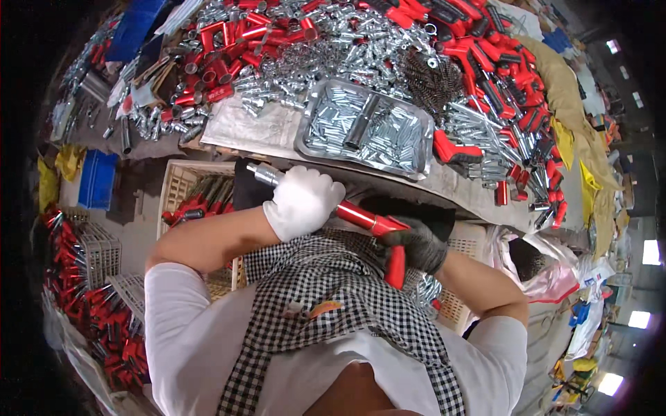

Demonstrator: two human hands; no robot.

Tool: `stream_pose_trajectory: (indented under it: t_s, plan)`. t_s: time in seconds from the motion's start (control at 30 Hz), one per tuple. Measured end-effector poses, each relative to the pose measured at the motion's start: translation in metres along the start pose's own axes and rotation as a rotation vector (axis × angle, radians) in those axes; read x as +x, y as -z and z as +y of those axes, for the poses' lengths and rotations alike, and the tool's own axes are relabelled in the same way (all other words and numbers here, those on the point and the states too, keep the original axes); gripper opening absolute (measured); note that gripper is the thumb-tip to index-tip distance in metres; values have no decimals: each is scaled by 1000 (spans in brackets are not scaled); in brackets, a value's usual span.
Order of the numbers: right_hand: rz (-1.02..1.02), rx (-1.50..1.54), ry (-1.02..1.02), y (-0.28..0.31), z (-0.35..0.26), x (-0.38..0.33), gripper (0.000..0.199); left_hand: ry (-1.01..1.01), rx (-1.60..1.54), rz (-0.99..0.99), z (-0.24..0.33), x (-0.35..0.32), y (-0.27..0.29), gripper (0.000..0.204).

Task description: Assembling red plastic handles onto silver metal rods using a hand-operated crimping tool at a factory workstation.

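In front of my apron lies a red pistol-grip tool (pixel 357 215), tilted with its ribbed silver nose pointing up and to the left. My left hand (pixel 305 200), in a white glove, is wrapped round the tool near the silver end and hides its middle. A dark glove covers my right hand (pixel 422 244), which is closed round the rear of the tool at its red handle. The handle's lower end sticks out below that hand. Just beyond the hands, on the bench edge, a metal tray (pixel 305 147) holds many small silver pins and a dark tube.
Red tubes (pixel 220 69), silver fittings (pixel 354 52), dark springs (pixel 429 82) and red handles (pixel 485 69) are heaped across the bench. A cream plastic crate (pixel 168 191) with tools stands below its edge. More red tools (pixel 118 333) and a blue bin (pixel 97 179) are at left.
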State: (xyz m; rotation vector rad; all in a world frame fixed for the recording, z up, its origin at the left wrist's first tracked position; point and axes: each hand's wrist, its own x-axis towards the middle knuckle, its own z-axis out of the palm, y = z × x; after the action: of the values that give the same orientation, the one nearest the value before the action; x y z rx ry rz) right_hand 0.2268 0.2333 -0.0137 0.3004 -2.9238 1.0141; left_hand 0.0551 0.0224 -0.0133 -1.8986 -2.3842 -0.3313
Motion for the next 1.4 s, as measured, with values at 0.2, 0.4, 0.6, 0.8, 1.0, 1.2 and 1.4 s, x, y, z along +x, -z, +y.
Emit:
stream_pose_trajectory:
  t_s: [0.2,0.4,0.6,0.8,1.0,1.2,1.4]
  plan:
    - [68,-323,570,9,21,14,53,216,-980,-1067,-3,9,-20,34]
    - [-115,-323,82,-5,-2,-1,57,144,-159,-110,6,-3,-47,21]
    - [-203,-357,275,-1,29,1,57,170,-669,-787,1,3,-43,31]
    - [-40,577,-421,-31,24,-14,42,87,-120,-150,2,1,-60,23]
    - [-148,91,-224,-32,26,-17,41,205,-1054,-1112,-8,12,-70,33]
    - [20,1181,-915,-53,24,-26,49,104,-316,-317,-2,15,-118,44]
    - [119,2108,-901,-71,12,-15,51,43,-297,-45,-12,21,-178,25]
